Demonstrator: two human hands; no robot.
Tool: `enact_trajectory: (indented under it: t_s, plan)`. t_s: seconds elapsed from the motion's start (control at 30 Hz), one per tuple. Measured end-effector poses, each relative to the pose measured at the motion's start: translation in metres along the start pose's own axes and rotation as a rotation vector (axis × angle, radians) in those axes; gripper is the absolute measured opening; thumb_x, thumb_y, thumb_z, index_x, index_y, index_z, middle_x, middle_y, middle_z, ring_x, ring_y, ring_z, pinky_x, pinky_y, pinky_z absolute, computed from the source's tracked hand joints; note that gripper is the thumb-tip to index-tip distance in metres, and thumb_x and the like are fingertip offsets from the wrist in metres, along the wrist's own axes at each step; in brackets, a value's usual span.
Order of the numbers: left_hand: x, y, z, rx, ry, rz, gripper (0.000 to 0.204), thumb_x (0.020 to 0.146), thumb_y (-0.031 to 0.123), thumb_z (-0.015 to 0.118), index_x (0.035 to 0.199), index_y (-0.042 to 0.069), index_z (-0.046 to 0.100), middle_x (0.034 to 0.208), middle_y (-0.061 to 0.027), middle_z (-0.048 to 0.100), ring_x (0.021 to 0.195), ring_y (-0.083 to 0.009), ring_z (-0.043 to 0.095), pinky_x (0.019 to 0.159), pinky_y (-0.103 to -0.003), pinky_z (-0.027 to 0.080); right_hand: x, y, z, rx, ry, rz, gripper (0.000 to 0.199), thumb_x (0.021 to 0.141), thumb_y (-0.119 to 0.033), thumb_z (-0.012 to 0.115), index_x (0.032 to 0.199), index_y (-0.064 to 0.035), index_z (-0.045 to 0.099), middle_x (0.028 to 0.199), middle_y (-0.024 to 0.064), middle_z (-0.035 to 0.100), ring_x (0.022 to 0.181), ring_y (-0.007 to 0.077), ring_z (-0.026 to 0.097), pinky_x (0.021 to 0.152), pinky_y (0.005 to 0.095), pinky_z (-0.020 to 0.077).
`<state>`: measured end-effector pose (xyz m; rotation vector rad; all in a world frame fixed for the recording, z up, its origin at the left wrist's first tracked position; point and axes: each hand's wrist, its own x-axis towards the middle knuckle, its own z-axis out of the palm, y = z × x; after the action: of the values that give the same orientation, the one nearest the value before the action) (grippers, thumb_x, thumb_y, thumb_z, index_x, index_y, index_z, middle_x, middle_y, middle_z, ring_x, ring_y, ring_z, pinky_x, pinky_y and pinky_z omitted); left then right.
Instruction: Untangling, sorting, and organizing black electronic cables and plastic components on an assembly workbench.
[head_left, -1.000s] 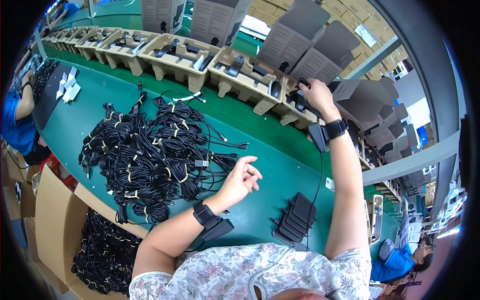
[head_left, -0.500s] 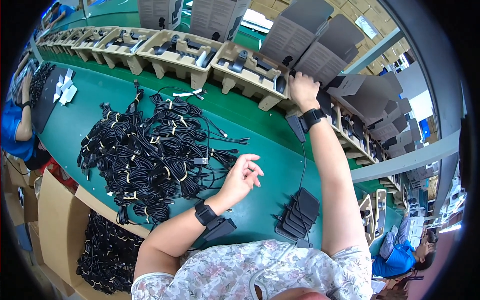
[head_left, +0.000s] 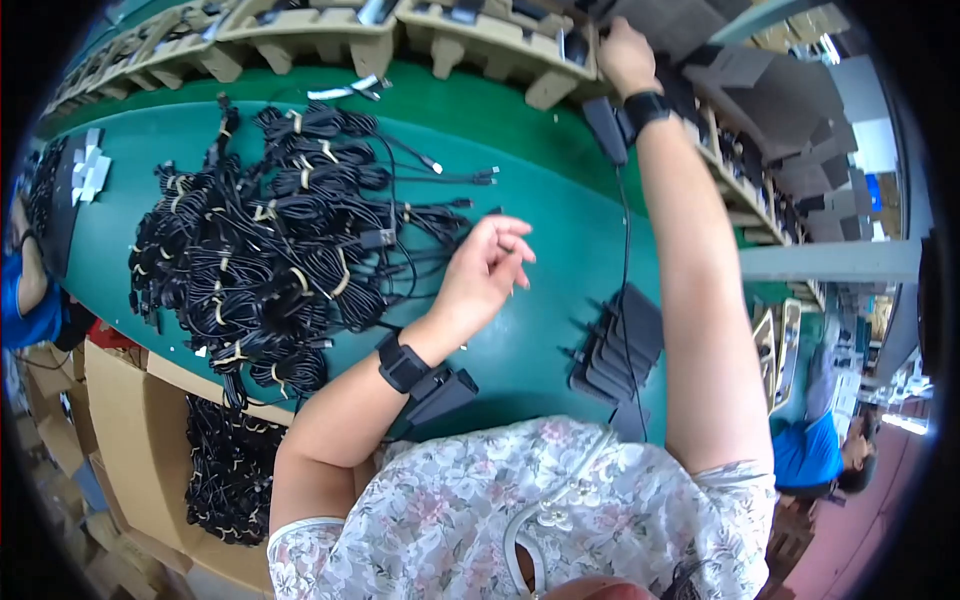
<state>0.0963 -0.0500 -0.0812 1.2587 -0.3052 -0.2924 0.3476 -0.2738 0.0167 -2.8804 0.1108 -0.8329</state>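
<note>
My left hand [head_left: 490, 266] is over the green table, just right of a heap of bundled black cables [head_left: 270, 230]. Its fingers curl loosely and stand apart, with nothing visible in them. At full reach, my right hand [head_left: 628, 58] is by the right end of a moulded cardboard tray [head_left: 490, 45] holding black parts. Its fingers are bent and partly hidden; whatever they grip cannot be made out. A black wrist strap [head_left: 648, 108] with a black box and cord is on my right wrist; another strap [head_left: 402, 363] is on my left.
Flat black pieces [head_left: 625, 345] lie stacked on the table between my arms. An open cardboard box [head_left: 150, 450] of black cables stands at lower left. Grey cartons [head_left: 800, 110] and a metal bar [head_left: 830, 262] flank my right arm. Other people in blue [head_left: 812, 447] sit right and left.
The view has shifted, so the trays and table appear higher in the picture. My right hand stays by the tray's end, and my left hand stays beside the cables with its fingers loosely curled.
</note>
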Motion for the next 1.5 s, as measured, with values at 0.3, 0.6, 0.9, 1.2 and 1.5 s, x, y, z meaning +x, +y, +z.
enact_trajectory:
  t_s: [0.3,0.6,0.9,1.2,1.5]
  plan:
    - [0.002,-0.002,0.005,0.05,-0.032,-0.043,0.026,0.085,-0.005,0.044,0.109,0.004,0.046,0.09,-0.005,0.057,0.065,-0.0087,0.056,0.055,-0.02,0.043,-0.017,0.023,-0.007,-0.17,0.024,-0.258,0.02,0.085,-0.018,0.044,0.095,-0.0086,0.059,0.088,0.0133,0.06,0.084,0.0327,0.058,0.07,0.0428,0.0471]
    - [-0.002,-0.006,-0.001,0.08,-0.031,-0.007,0.024,0.086,-0.003,0.044,0.109,0.003,0.047,0.089,-0.0054,0.057,0.065,-0.0081,0.056,0.053,-0.02,0.043,-0.137,0.04,-0.1,-0.144,0.087,-0.477,0.03,0.077,-0.021,0.062,0.103,-0.0074,0.056,0.096,0.0125,0.059,0.088,0.0338,0.055,0.073,0.0413,0.0458]
    - [-0.004,-0.007,-0.002,0.106,-0.07,-0.02,0.021,0.089,0.001,0.045,0.11,0.002,0.047,0.089,-0.005,0.057,0.067,-0.0088,0.056,0.057,-0.02,0.044,-0.29,0.075,-0.156,-0.028,-0.836,-0.262,0.081,0.053,-0.041,0.08,0.117,-0.0039,0.047,0.103,0.0193,0.056,0.098,0.036,0.054,0.085,0.0416,0.044]
    - [-0.001,-0.01,-0.005,0.09,-0.073,-0.018,0.02,0.09,0.001,0.045,0.109,0.002,0.046,0.088,-0.0052,0.056,0.065,-0.0084,0.055,0.055,-0.02,0.045,-0.23,0.031,-0.134,0.379,-0.582,-0.173,0.034,0.076,-0.024,0.07,0.091,-0.0014,0.05,0.073,0.0084,0.056,0.069,0.0215,0.059,0.059,0.0316,0.0466]
    - [-0.003,-0.014,-0.003,0.112,-0.043,-0.026,0.02,0.09,0.0,0.043,0.109,0.002,0.045,0.088,-0.0054,0.055,0.064,-0.0079,0.054,0.054,-0.02,0.045,-0.066,-0.023,-0.094,1.157,-0.088,0.123,0.021,0.088,-0.02,0.059,0.08,-0.0026,0.051,0.064,-0.0011,0.051,0.049,0.0063,0.052,0.042,0.0196,0.0393]
